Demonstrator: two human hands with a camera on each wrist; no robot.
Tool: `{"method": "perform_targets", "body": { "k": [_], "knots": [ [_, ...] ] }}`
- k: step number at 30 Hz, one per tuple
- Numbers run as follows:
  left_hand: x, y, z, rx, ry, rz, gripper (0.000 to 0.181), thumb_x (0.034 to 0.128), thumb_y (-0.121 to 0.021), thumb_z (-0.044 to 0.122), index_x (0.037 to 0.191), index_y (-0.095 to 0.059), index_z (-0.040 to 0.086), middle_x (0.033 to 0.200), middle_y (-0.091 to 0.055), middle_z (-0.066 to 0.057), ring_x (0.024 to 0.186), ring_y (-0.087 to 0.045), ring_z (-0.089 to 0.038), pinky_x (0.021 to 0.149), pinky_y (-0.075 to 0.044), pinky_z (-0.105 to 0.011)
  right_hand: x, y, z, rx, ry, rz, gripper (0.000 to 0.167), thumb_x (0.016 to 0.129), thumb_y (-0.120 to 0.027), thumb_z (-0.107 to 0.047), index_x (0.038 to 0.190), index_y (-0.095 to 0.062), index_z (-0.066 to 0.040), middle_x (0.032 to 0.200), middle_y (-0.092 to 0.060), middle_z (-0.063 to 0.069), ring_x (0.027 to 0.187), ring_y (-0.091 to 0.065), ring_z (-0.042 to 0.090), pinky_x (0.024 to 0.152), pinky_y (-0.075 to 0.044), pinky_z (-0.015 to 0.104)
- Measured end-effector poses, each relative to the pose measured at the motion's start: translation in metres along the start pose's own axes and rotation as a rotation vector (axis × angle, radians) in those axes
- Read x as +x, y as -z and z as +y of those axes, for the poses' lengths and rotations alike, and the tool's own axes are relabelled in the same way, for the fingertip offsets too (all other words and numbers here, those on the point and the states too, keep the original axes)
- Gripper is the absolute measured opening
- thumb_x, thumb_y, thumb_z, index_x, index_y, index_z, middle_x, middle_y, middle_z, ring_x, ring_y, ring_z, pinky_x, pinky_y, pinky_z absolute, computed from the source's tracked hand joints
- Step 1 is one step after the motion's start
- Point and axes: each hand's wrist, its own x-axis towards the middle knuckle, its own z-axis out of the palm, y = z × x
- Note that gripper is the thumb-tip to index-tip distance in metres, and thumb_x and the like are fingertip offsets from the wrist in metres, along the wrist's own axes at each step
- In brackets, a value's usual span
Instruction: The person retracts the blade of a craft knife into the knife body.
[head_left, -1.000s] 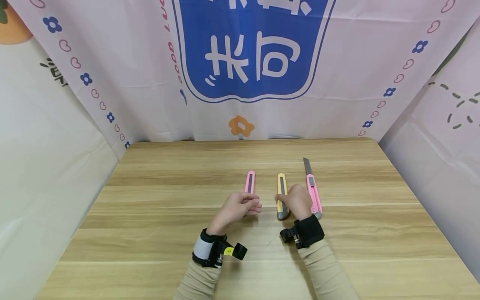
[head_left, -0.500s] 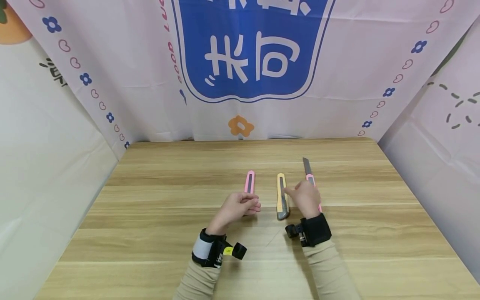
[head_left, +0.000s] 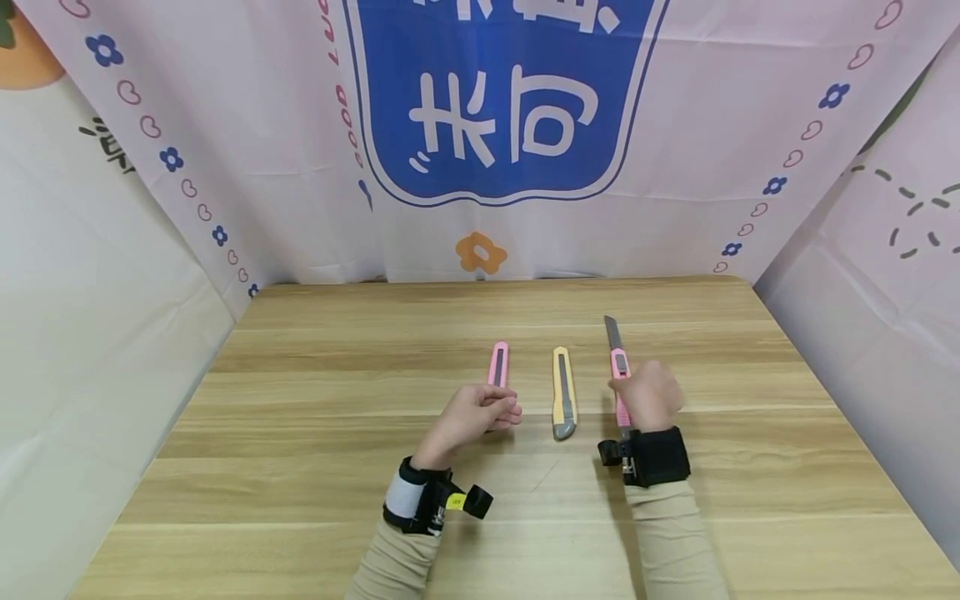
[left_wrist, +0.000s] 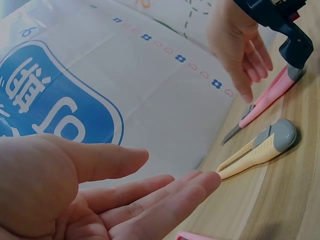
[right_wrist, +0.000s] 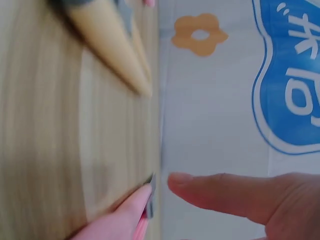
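Note:
Three utility knives lie in a row on the wooden table. At the left is a pink utility knife (head_left: 498,367), its lower part hidden by my left hand (head_left: 469,415), whose fingers are extended and hold nothing. In the middle sits a yellow utility knife (head_left: 561,398) with a grey end and no blade out. The right-hand pink utility knife (head_left: 619,367) has its long blade (head_left: 613,332) pointing to the back. My right hand (head_left: 649,395) hovers just over and beside that knife's handle. In the left wrist view its fingers (left_wrist: 257,60) hang relaxed, apart from the knife.
The wooden table (head_left: 322,367) reaches back to a white printed cloth (head_left: 300,208) with a blue emblem. Cloth also bounds the left and right sides. Both wrists wear black straps with small cameras.
My right hand has moved right, from the yellow utility knife, which it touched a second ago, to the bladed pink utility knife. My left hand and the three knives stay in place.

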Motion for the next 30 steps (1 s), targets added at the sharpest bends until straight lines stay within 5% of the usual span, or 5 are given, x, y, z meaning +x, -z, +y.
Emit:
{"method": "perform_targets", "body": {
  "k": [9,30],
  "knots": [
    [0.0,0.0,0.0,0.0,-0.001,-0.005,0.033,0.0985,-0.051,0.008,0.126,-0.056,-0.009,0.109,-0.07,-0.023,0.099,-0.071,-0.027,0.093,-0.058,-0.04,0.007,0.001,0.011,-0.064,-0.034,-0.154,0.046,0.079,-0.074,-0.038,0.056,-0.045,-0.011,0.051,-0.04,-0.004,0.049,-0.041,0.01,0.047,-0.028,0.021],
    [-0.002,0.0,0.001,-0.027,-0.003,-0.011,0.033,0.0985,-0.051,0.008,0.127,-0.055,-0.009,0.11,-0.069,-0.025,0.097,-0.072,-0.024,0.093,-0.058,-0.039,0.013,-0.002,0.016,-0.05,-0.043,-0.158,0.036,0.079,-0.072,-0.033,0.065,-0.051,-0.007,0.057,-0.044,0.0,0.052,-0.045,0.013,0.047,-0.033,0.022]
  ]
}}
